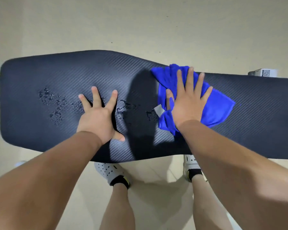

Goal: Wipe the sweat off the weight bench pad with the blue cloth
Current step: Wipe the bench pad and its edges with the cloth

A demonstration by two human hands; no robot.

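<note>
Pressing blue cloth (214, 107) flat under our open-palmed right hand (188, 105), sweat (56, 105) lies at 9 o'clock along the bench pad (264, 113), beyond our splayed left hand (98, 117).

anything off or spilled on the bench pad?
Yes: droplets bead on the bench pad, around the bare left hand pressed flat there. The right hand holds the cloth off to their right.

A pale beige floor (140, 27) fills the room, evenly lit, with a few dark specks. At the far right edge sits a small white box (263, 73), possibly labelled packaging.
</note>
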